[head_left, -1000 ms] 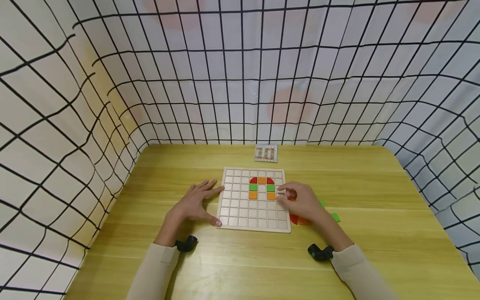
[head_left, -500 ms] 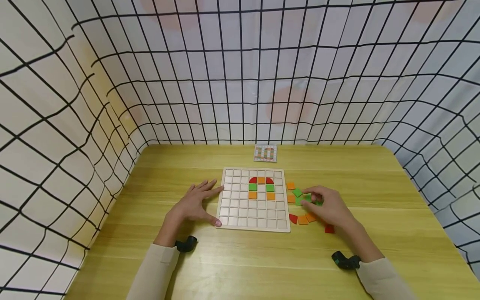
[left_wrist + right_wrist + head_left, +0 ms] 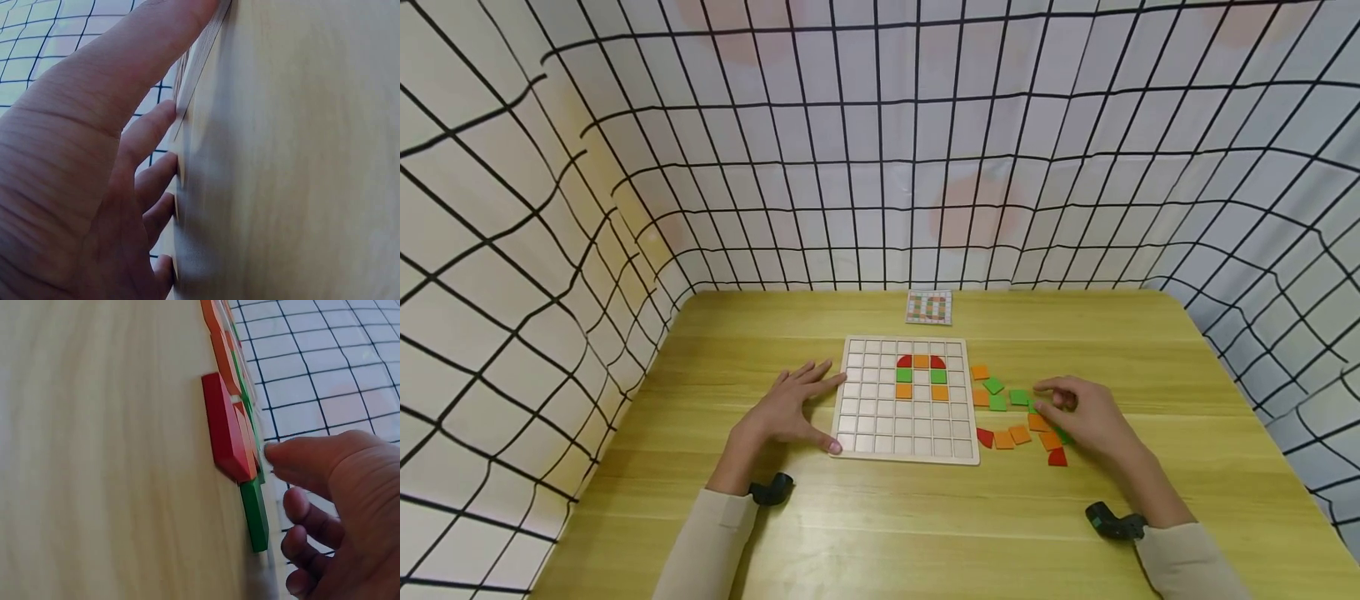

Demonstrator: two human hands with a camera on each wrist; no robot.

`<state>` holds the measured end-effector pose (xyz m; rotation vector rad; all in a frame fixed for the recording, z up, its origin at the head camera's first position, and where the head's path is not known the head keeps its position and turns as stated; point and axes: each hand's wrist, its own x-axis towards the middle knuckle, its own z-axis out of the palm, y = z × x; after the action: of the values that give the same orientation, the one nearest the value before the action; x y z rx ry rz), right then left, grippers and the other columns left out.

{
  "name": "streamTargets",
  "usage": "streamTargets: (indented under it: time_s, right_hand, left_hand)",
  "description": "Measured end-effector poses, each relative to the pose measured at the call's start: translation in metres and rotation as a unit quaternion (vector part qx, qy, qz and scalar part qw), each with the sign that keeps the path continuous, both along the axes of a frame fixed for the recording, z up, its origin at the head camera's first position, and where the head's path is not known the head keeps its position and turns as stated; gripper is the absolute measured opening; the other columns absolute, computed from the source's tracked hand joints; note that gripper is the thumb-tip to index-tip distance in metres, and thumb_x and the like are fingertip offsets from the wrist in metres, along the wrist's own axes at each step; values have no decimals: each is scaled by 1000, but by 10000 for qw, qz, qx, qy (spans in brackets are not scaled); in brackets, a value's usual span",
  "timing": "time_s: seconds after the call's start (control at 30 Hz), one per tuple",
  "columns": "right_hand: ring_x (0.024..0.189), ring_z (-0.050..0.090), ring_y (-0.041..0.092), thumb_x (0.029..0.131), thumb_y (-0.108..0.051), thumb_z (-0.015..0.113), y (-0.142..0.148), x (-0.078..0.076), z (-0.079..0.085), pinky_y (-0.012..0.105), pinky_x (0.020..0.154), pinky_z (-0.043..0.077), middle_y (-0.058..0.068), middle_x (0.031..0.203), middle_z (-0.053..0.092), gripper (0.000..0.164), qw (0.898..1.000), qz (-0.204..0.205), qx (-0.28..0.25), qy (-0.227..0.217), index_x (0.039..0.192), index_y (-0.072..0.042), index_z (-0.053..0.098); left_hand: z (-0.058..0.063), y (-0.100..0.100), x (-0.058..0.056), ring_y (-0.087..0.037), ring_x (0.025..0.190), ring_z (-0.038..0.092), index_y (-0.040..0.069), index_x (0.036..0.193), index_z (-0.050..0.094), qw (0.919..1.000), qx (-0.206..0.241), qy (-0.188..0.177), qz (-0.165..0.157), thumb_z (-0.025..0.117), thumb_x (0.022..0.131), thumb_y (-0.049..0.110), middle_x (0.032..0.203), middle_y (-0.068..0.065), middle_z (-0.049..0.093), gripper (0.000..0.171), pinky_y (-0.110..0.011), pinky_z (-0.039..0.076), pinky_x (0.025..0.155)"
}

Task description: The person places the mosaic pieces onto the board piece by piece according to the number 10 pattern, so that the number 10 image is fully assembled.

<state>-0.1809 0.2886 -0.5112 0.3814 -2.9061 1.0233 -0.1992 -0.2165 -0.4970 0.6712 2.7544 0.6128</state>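
My left hand (image 3: pixel 788 410) lies with fingers spread at the left side of a wooden grid board (image 3: pixel 880 427), index finger and thumb touching its edge. In the left wrist view the fingertips rest on the table. An arch of red, green and orange tiles (image 3: pixel 921 362) sits in the board's cells. To the right, my right hand (image 3: pixel 1088 417) hovers at the loose tiles, thumb and index finger apart, nothing visible between them. Nearest to it are a green tile (image 3: pixel 1018 397) and an orange tile (image 3: pixel 1037 422). The right wrist view shows the thumb beside a red tile (image 3: pixel 224 428) and a green tile (image 3: pixel 255 515).
A small printed pattern card (image 3: pixel 928 307) lies behind the board. Between board and right hand are more loose tiles, among them a red quarter-round (image 3: pixel 985 437) and an orange square (image 3: pixel 981 372). A grid-patterned cloth (image 3: pixel 880 167) surrounds the wooden table (image 3: pixel 880 533).
My right hand has moved right, away from the board's edge and across the loose tiles, uncovering several of them. My left hand has stayed in place.
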Motion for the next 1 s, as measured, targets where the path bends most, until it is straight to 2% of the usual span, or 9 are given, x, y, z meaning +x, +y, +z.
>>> streamTargets:
  time_s: [0.23, 0.37, 0.5, 0.7, 1.0]
  right_hand:
    - [75, 47, 14, 100, -28, 70, 10, -2, -2, 25, 63, 39, 1, 86, 59, 25, 9999, -89, -22, -130, 118, -13, 75]
    - [74, 46, 13, 101, -31, 68, 16, -4, -1, 25, 63, 38, 1, 86, 59, 31, 9999, -1, -58, -130, 124, -10, 72]
    - [75, 45, 12, 99, -32, 71, 22, -5, -1, 26, 64, 36, 0, 88, 57, 37, 9992, 151, 10, -357, 130, -12, 69]
    - [75, 45, 12, 95, -33, 76, 24, -4, -3, 27, 64, 36, -1, 89, 58, 34, 9988, 133, 43, -466, 124, -16, 72]
    - [77, 45, 13, 97, -32, 74, 20, -2, -3, 26, 63, 37, 1, 88, 56, 31, 9995, 89, -23, -314, 120, -11, 73]
  left_hand:
    - [0, 0, 0, -36, 161, 10, 34, 161, 35, 10000, -17, -10, 40, 87, 61, 73, 173, -5, 18, 119, -67, 4, 127]
    - [-1, 0, 0, -36, 161, 10, 35, 161, 35, 10000, -19, -6, 55, 87, 61, 74, 174, -4, 18, 119, -67, 4, 127]
    - [-1, -1, 0, -36, 161, 10, 35, 161, 35, 10000, -7, 1, 41, 87, 61, 73, 174, -4, 18, 119, -67, 4, 127]
    - [-1, 0, 0, -36, 161, 10, 34, 162, 35, 10000, 15, 0, -1, 87, 61, 73, 174, -5, 17, 120, -68, 4, 127]
    - [-1, -1, 0, -36, 161, 10, 34, 162, 35, 10000, 0, 2, -2, 87, 61, 74, 173, -4, 18, 121, -67, 4, 127]
